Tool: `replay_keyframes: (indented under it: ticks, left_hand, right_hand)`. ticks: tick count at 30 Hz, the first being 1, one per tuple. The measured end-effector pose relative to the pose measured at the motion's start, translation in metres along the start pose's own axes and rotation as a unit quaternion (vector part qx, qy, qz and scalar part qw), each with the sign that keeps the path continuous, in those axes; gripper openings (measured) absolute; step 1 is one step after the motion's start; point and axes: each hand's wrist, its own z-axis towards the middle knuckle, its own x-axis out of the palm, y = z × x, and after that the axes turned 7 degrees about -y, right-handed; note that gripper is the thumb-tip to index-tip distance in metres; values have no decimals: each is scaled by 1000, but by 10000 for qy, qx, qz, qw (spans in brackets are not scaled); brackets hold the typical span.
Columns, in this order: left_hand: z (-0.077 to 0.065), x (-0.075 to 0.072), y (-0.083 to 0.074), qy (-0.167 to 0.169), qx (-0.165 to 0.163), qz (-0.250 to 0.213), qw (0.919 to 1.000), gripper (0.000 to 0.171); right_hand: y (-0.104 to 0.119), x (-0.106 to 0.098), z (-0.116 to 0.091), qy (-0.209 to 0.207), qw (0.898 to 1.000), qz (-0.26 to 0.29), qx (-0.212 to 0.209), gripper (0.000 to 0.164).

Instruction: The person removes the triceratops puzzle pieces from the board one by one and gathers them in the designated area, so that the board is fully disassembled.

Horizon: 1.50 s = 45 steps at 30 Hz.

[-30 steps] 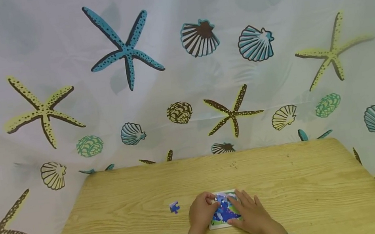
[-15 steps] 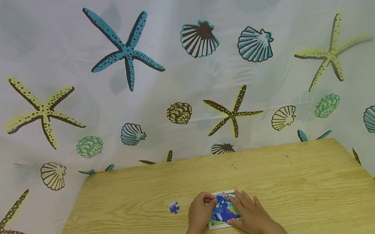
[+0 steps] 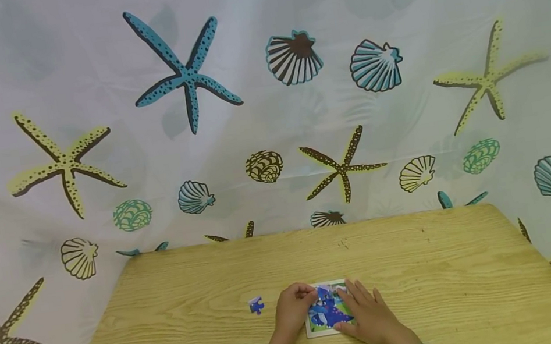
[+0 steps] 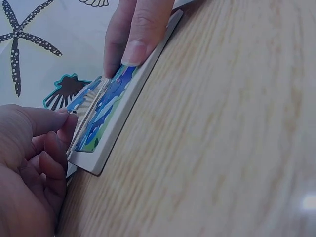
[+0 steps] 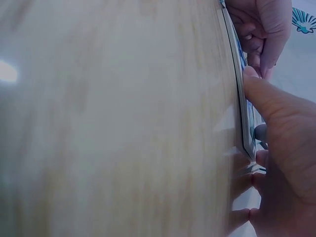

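A small jigsaw puzzle (image 3: 330, 318) with a blue cartoon picture lies in a white frame on the table, in front of the person. My left hand (image 3: 292, 313) pinches a jigsaw piece (image 4: 85, 97) between thumb and index finger at the puzzle's upper left; in the left wrist view the piece is tilted above the board. Over the puzzle's right side rests my right hand (image 3: 372, 315), its fingers extended and its thumb on the lower part of the picture. A loose blue jigsaw piece (image 3: 256, 305) lies on the table left of my left hand.
The wooden table (image 3: 183, 302) reaches back to a white cloth (image 3: 229, 143) printed with starfish and shells. That cloth also hangs along both sides.
My left hand has drawn back slightly to the left with the piece, uncovering more of the picture. The right hand and the loose piece have stayed put.
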Motion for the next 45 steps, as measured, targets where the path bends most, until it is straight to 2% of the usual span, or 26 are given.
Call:
replay_keyframes:
  ticks: [5,10,16,26,34,38,45]
  left_hand:
    - [1,-4,1,104,-54,-283,9995,8]
    - [1,-10,2,207,26,-516,9984,8]
    - [-1,-21,5,166,-42,-773,9969,7]
    - [-5,-39,11,-473,-368,-771,9952,13]
    - [-4,-56,19,-1192,-147,-207,9925,13]
    - [-4,-64,22,-1300,-197,-184,9911,12]
    - [-5,-70,24,-1470,25,91,9891,10]
  right_hand:
    - [-7,8,3,-85,9999,-118,-62,77]
    - [-11,12,4,-135,9998,-96,-98,80]
    - [-11,11,4,-118,9999,-121,-33,79]
    - [-10,8,4,-93,9998,-123,-84,79]
    - [-2,2,1,-13,10000,34,-43,78]
    - [-1,2,0,-2,10000,0,-1,77]
    - [-2,2,0,-4,10000,51,18,78]
